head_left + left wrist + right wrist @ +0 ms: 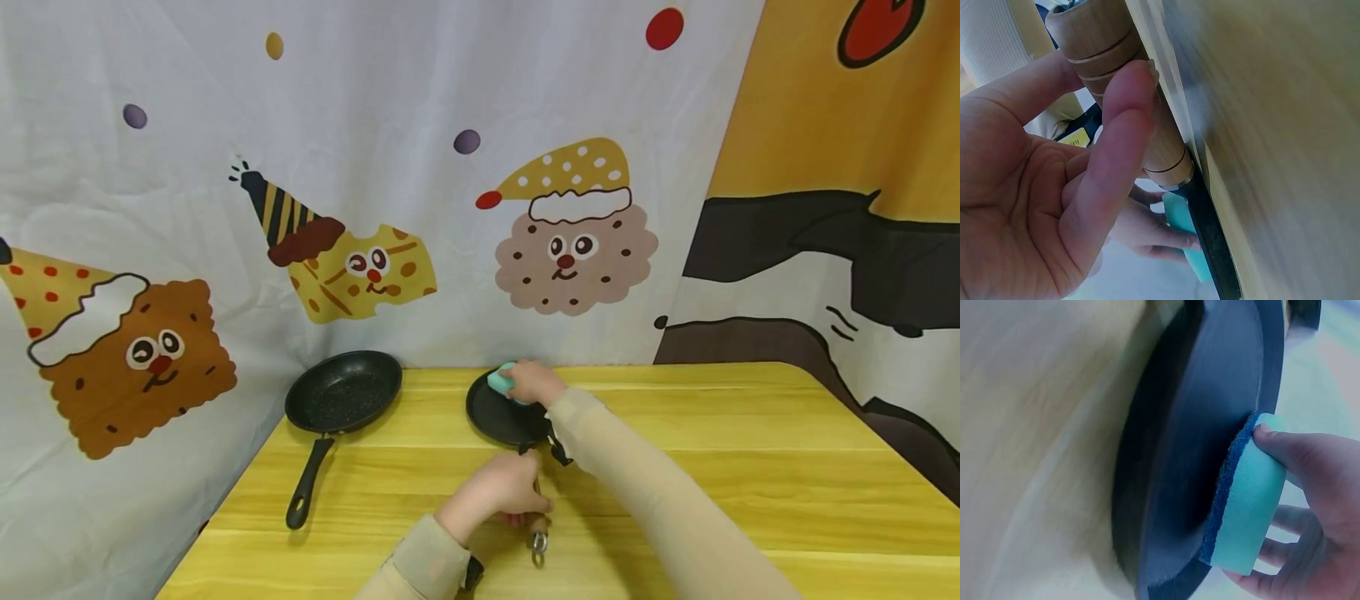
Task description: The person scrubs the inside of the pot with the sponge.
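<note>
A small black frying pan [498, 417] sits toward the back of the table, its wooden handle [1166, 140] pointing at me. My left hand [506, 483] grips that handle, thumb and fingers curled round the wood. In my right hand [534, 382] is a turquoise sponge [1250, 500] with a dark blue scouring side, pinched between thumb and fingers. The scouring side faces down against the inside of the pan in the right wrist view. A metal hanging ring [539, 543] shows at the end of the handle.
A larger black frying pan [345, 390] with a black handle [309, 487] stands at the left of the yellow wood-grain table [720, 467]. Behind the table hangs a white curtain [420, 75] printed with cartoon biscuits and cheese.
</note>
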Available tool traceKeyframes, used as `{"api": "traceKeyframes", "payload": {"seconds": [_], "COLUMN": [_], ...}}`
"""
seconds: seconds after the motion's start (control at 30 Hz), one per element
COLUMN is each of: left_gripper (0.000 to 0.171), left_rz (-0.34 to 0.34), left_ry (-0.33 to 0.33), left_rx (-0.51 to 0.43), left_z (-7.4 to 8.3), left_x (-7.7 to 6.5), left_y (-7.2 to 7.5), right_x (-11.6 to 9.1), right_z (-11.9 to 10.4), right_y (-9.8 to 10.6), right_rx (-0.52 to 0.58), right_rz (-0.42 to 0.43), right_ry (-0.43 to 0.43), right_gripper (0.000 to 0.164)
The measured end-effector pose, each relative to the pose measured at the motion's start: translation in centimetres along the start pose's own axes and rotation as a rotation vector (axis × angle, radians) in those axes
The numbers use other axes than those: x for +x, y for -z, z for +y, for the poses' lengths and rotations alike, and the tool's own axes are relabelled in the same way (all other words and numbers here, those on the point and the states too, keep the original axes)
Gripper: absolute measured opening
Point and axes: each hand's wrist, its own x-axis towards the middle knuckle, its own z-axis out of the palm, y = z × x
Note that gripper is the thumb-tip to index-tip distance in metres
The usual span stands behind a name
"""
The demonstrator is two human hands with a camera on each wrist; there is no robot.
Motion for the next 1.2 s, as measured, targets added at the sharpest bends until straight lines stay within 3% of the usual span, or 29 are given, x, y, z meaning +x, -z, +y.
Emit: {"api": "traceKeyframes", "payload": {"seconds": [0.13,0.53,0.7,1.0,1.2], "left_gripper": [0.077,0.068,0.074,0.079,0.079], "left_rz": [0.01,0.017,0.015,0.002,0.001], "left_ry": [0.013,0.021,0.029,0.037,0.041], "left_rx": [0.002,0.038,0.045,0.051,0.043], "left_z": [0.1,0.0,0.1,0.1,0.1], "left_x": [0.0,-0.3,-0.3,-0.3,-0.3], "left_y": [-0.1,-0.1,0.0,0.1,0.1], "right_x": [-0.2,-1.7,-2.3,-3.0,-3.7], "right_z": [0.9,2.3,2.7,3.4,3.7], "right_y": [0.2,1.2,1.8,2.7,3.3], "right_rx": [0.035,0.094,0.135,0.209,0.19], "right_rz": [-0.006,-0.056,-0.069,-0.153,-0.221], "right_ry": [0.002,-0.044,-0.066,-0.086,-0.08], "right_gripper": [0.053,0.053,0.052,0.05,0.047]}}
